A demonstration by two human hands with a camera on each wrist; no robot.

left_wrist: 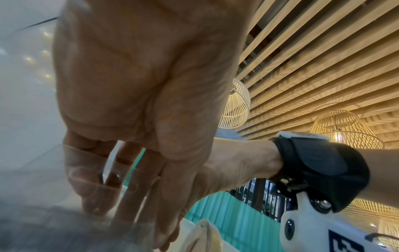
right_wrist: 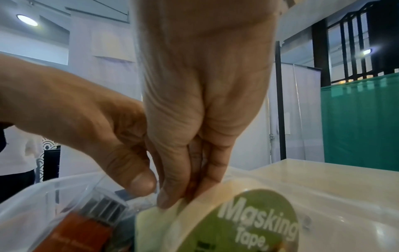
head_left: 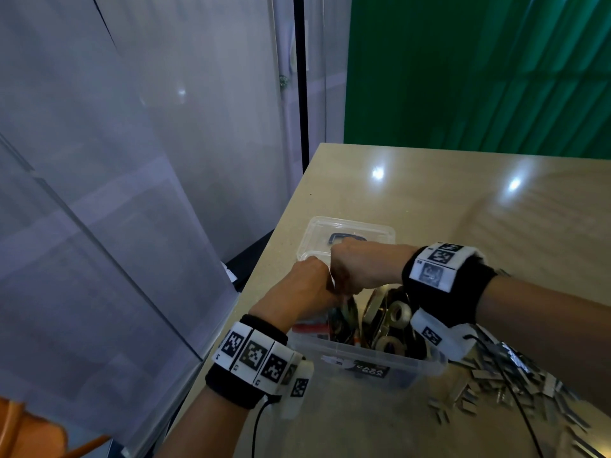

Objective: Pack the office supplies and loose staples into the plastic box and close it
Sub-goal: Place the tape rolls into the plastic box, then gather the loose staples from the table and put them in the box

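Both hands reach into the plastic box (head_left: 370, 361) by the table's (head_left: 429, 200) left edge: the right hand (head_left: 360, 266) pinches the masking tape (right_wrist: 248, 220), left hand (head_left: 297, 289) fingers extended. Loose staples (head_left: 506, 388) risk being swept off by a sleeve.

The open plastic box (head_left: 363, 365) at the table's (head_left: 496, 219) left edge is crowded with tape rolls (head_left: 398, 314), and its far end is blocked by the left hand (head_left: 301, 292) and right hand (head_left: 360, 266), held together. Loose staples (head_left: 496, 388) are scattered to its right, the lid (head_left: 347, 233) lies just behind, and bare table is left beyond.
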